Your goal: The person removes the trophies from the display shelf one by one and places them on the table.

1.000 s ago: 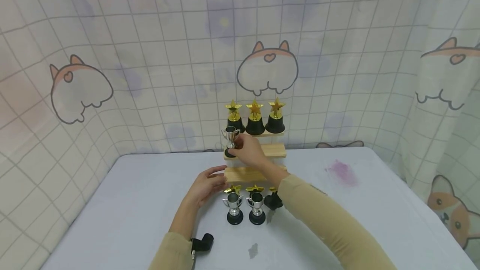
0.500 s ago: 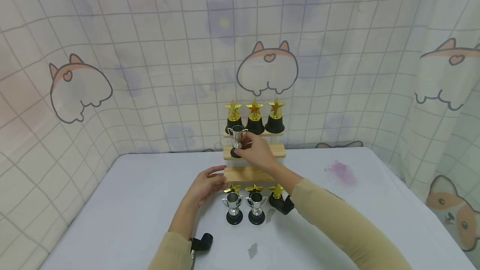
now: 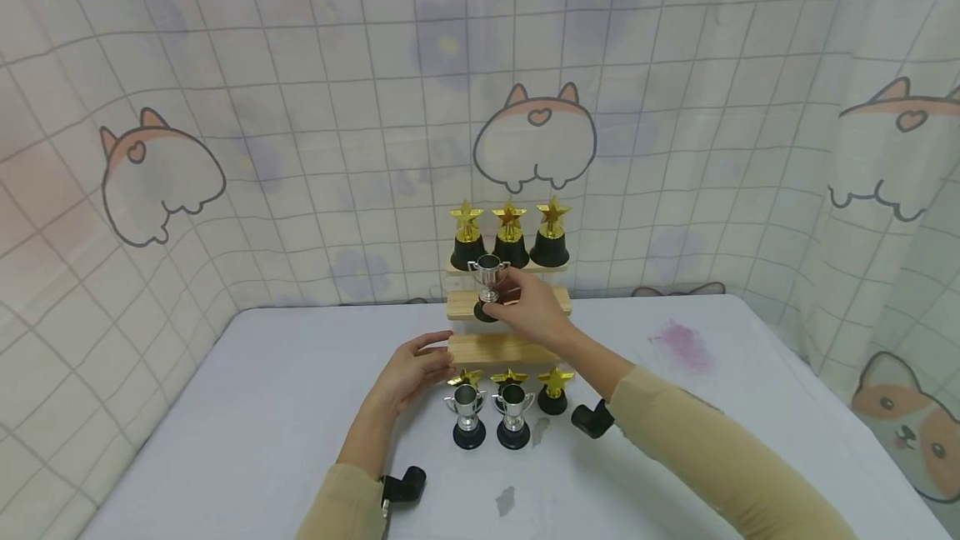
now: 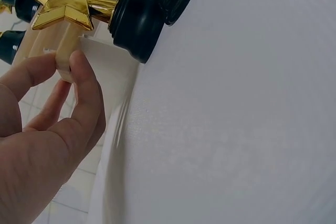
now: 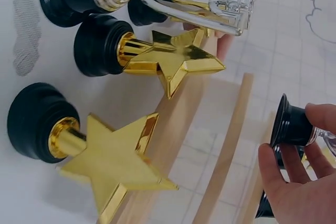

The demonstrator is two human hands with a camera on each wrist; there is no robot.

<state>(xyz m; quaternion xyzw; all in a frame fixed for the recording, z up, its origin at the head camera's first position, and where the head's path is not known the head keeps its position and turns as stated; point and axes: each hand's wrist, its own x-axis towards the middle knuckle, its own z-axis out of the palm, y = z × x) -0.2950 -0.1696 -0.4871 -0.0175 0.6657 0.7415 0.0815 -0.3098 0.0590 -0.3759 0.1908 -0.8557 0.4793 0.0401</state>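
In the head view my right hand holds a small silver trophy cup upright by its lower part, at the middle step of a wooden stepped rack. The right wrist view has thumb and fingers around its black base; whether the base touches the step I cannot tell. My left hand pinches the left end of the rack's lowest step; the left wrist view shows thumb and fingers on that wooden end. Gold star trophies, one of them this star trophy, line the top step.
Before the rack, two silver cups, including this left cup, stand on the white table. Just behind them is a row of gold star trophies, the rightmost star trophy among them. A patterned cloth hangs behind.
My right hand has moved right and slightly down with the silver trophy cup, along the middle step. The rightmost front star trophy has come out from behind the forearm. My left hand stays put.
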